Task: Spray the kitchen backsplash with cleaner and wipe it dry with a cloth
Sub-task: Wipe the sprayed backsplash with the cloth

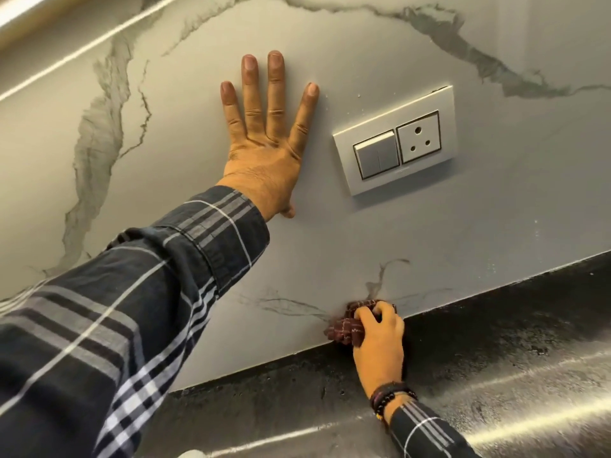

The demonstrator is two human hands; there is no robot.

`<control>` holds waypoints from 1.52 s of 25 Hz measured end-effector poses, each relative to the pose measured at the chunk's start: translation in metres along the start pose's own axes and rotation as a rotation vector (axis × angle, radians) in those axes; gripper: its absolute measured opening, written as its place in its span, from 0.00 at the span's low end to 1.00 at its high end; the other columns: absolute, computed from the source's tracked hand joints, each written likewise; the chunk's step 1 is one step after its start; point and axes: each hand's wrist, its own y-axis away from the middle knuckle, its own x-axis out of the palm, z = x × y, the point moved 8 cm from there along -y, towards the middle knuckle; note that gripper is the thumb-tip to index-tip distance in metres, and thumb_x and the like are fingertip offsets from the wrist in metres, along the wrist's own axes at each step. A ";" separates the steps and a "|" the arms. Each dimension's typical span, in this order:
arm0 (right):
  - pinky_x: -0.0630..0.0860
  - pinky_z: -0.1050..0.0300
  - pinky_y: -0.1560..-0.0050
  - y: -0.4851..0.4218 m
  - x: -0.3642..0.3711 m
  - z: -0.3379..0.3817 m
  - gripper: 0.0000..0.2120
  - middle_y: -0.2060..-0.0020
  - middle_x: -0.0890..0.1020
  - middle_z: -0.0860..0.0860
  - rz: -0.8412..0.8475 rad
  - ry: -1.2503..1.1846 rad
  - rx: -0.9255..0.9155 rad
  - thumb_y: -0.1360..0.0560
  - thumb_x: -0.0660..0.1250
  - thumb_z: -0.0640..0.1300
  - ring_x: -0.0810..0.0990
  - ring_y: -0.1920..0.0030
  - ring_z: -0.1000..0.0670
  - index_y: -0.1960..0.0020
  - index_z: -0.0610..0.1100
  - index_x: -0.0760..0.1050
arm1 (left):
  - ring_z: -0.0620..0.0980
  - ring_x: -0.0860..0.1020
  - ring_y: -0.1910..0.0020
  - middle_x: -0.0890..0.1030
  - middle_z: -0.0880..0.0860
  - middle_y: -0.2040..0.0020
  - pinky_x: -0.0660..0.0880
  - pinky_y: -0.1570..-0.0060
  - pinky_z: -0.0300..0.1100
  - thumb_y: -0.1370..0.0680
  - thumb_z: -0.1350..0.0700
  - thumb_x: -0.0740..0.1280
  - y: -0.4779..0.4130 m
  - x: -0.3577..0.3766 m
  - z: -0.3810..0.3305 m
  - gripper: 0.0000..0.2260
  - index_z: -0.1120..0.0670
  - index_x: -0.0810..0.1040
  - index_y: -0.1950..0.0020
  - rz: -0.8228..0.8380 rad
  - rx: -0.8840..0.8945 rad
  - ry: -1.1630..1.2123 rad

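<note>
While the left hand (pixel 264 150) lies flat on the backsplash (pixel 185 104), fingers straight and spread, just left of the switch plate (pixel 396 140), the right hand (pixel 380 338) has its fingers curled round a wadded cloth (pixel 345 327) well below the plate. The cloth presses on the lowest strip of the backsplash, right at the seam with the counter (pixel 496 342).

No spray bottle shows, so I judge the wiping step is in hand, with the left hand only bracing. The hands are well apart.

Bunched up, the cloth points no clear way. Its long axis lies roughly along the seam, which rises toward the right in this tilted view. The backsplash runs lengthwise the same way.

Next, the cloth likely needs to sweep along the seam and then upward toward the plate, under steady pressure. Near the plate the wipe calls for care, keeping any wet off the socket. Tiny specks sit just above the plate and far right of it; whether they are droplets I cannot tell.
</note>
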 end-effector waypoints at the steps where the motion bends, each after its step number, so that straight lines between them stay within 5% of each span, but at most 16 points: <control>1: 0.82 0.49 0.48 -0.006 -0.005 0.001 0.24 0.38 0.70 0.50 0.049 0.019 -0.106 0.35 0.77 0.34 0.71 0.38 0.43 0.43 0.51 0.79 | 0.77 0.35 0.27 0.31 0.71 0.25 0.39 0.32 0.77 0.44 0.39 0.83 0.001 0.000 0.000 0.75 0.55 0.26 0.23 0.012 -0.009 0.004; 3: 0.80 0.53 0.47 -0.020 -0.018 -0.006 0.20 0.39 0.71 0.53 0.210 0.067 -0.276 0.29 0.70 0.35 0.72 0.39 0.47 0.41 0.53 0.78 | 0.77 0.35 0.27 0.32 0.71 0.25 0.39 0.32 0.77 0.45 0.40 0.84 0.001 -0.002 -0.001 0.75 0.55 0.26 0.23 0.016 -0.014 0.022; 5: 0.76 0.53 0.46 -0.040 -0.049 -0.037 0.20 0.42 0.74 0.52 0.154 0.021 -0.195 0.30 0.66 0.32 0.76 0.43 0.47 0.43 0.52 0.78 | 0.77 0.35 0.27 0.31 0.71 0.25 0.40 0.32 0.78 0.45 0.40 0.84 0.001 -0.003 -0.002 0.75 0.55 0.26 0.23 0.031 -0.023 0.036; 9: 0.69 0.49 0.43 -0.080 -0.151 -0.150 0.12 0.46 0.76 0.33 -0.545 -0.336 0.493 0.27 0.63 0.34 0.75 0.47 0.34 0.44 0.36 0.74 | 0.77 0.34 0.27 0.29 0.71 0.26 0.40 0.32 0.78 0.44 0.41 0.84 0.001 0.001 -0.001 0.75 0.55 0.25 0.24 0.029 -0.023 0.051; 12: 0.70 0.50 0.37 -0.110 -0.191 -0.172 0.17 0.40 0.73 0.34 -0.746 -0.363 0.526 0.27 0.64 0.32 0.75 0.43 0.36 0.39 0.36 0.74 | 0.78 0.34 0.27 0.30 0.72 0.25 0.39 0.33 0.78 0.45 0.42 0.84 -0.001 0.001 -0.002 0.75 0.54 0.26 0.23 -0.002 0.007 0.082; 14: 0.71 0.48 0.38 -0.105 -0.180 -0.144 0.18 0.42 0.75 0.38 -0.713 -0.254 0.380 0.31 0.62 0.30 0.76 0.44 0.37 0.42 0.39 0.76 | 0.78 0.36 0.27 0.32 0.72 0.25 0.38 0.34 0.78 0.46 0.42 0.85 0.000 0.000 -0.002 0.76 0.54 0.27 0.23 -0.017 0.012 0.098; 16: 0.71 0.52 0.40 -0.082 -0.135 -0.103 0.18 0.46 0.75 0.42 -0.484 -0.147 0.169 0.35 0.63 0.27 0.77 0.47 0.39 0.49 0.42 0.78 | 0.79 0.36 0.27 0.33 0.73 0.25 0.38 0.35 0.79 0.47 0.43 0.85 0.000 0.001 -0.002 0.76 0.54 0.29 0.22 -0.020 0.018 0.099; 18: 0.71 0.63 0.41 -0.054 -0.088 -0.072 0.19 0.45 0.76 0.48 -0.128 -0.164 0.032 0.34 0.66 0.26 0.78 0.48 0.44 0.50 0.46 0.80 | 0.80 0.36 0.28 0.33 0.73 0.25 0.37 0.36 0.79 0.47 0.44 0.85 0.000 0.000 -0.003 0.76 0.54 0.29 0.22 -0.011 0.029 0.117; 20: 0.69 0.73 0.46 -0.053 -0.090 -0.074 0.21 0.47 0.78 0.48 -0.014 -0.333 0.081 0.34 0.65 0.24 0.79 0.50 0.49 0.51 0.46 0.80 | 0.79 0.35 0.28 0.31 0.73 0.25 0.37 0.36 0.78 0.47 0.43 0.85 0.000 0.001 -0.002 0.76 0.54 0.27 0.22 0.003 0.023 0.122; 21: 0.70 0.72 0.48 -0.063 -0.113 -0.087 0.21 0.49 0.78 0.46 -0.135 -0.400 0.157 0.35 0.63 0.23 0.79 0.52 0.48 0.51 0.45 0.80 | 0.79 0.35 0.28 0.31 0.72 0.26 0.37 0.36 0.78 0.47 0.43 0.85 0.000 0.001 -0.002 0.76 0.54 0.27 0.23 0.009 0.020 0.123; 24: 0.74 0.48 0.46 -0.103 -0.213 -0.136 0.19 0.53 0.77 0.37 -0.699 -0.378 0.331 0.36 0.59 0.25 0.74 0.54 0.43 0.49 0.39 0.77 | 0.78 0.34 0.27 0.30 0.72 0.25 0.37 0.36 0.78 0.47 0.43 0.85 0.000 0.001 -0.004 0.77 0.53 0.26 0.23 0.014 0.021 0.127; 27: 0.70 0.51 0.39 -0.136 -0.243 -0.151 0.18 0.46 0.77 0.36 -0.799 -0.372 0.471 0.31 0.61 0.31 0.76 0.46 0.40 0.44 0.39 0.78 | 0.78 0.34 0.27 0.30 0.72 0.25 0.36 0.36 0.78 0.48 0.44 0.86 0.000 0.002 -0.005 0.77 0.53 0.27 0.23 0.011 0.014 0.139; 32: 0.67 0.72 0.40 -0.097 -0.174 -0.081 0.22 0.47 0.76 0.49 -0.208 -0.206 -0.041 0.35 0.65 0.24 0.79 0.46 0.48 0.51 0.46 0.80 | 0.74 0.29 0.28 0.23 0.67 0.29 0.37 0.35 0.78 0.52 0.43 0.85 0.000 0.004 -0.005 0.79 0.53 0.27 0.22 -0.004 0.017 0.150; 34: 0.72 0.74 0.45 -0.111 -0.218 -0.076 0.23 0.46 0.75 0.46 -0.322 -0.334 -0.052 0.35 0.61 0.20 0.81 0.50 0.53 0.51 0.43 0.78 | 0.73 0.28 0.28 0.24 0.67 0.27 0.36 0.34 0.77 0.54 0.43 0.85 0.000 0.008 -0.004 0.80 0.53 0.29 0.22 -0.010 0.016 0.150; 36: 0.81 0.60 0.56 -0.154 -0.297 -0.048 0.14 0.47 0.74 0.41 -0.600 -0.389 -0.188 0.30 0.60 0.23 0.80 0.57 0.54 0.53 0.38 0.76 | 0.75 0.31 0.27 0.26 0.67 0.26 0.32 0.35 0.75 0.56 0.45 0.86 -0.002 0.011 -0.004 0.81 0.54 0.33 0.20 -0.013 0.028 0.144; 38: 0.80 0.52 0.47 -0.199 -0.357 -0.005 0.08 0.45 0.77 0.39 -0.792 -0.173 -0.338 0.26 0.62 0.31 0.79 0.49 0.48 0.51 0.37 0.78 | 0.75 0.32 0.26 0.27 0.66 0.25 0.27 0.36 0.71 0.58 0.47 0.87 -0.003 0.010 -0.006 0.81 0.53 0.35 0.19 -0.030 0.039 0.144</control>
